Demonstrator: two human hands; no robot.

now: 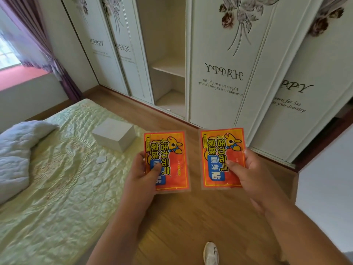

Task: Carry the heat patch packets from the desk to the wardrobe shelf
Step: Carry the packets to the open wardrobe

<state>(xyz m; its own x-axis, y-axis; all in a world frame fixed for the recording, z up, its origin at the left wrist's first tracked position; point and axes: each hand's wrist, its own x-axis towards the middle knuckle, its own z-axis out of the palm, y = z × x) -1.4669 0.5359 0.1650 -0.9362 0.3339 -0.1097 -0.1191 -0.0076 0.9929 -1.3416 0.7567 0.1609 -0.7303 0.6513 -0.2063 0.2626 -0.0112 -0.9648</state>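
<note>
I see both hands held out low in the middle of the frame, each pinching an orange heat patch packet upright, thumb on the printed front. The left hand (142, 169) holds the left packet (168, 150); the right hand (246, 171) holds the right packet (219, 148), and the two packets are apart. Above them, at upper centre, the wardrobe (225, 54) stands with one section open, showing a bare shelf (170, 66). The bed (57, 169) fills the lower left, with a white box (114, 134) near its edge. A white shoe (211, 253) shows at the bottom on the wooden floor (191, 217).
</note>
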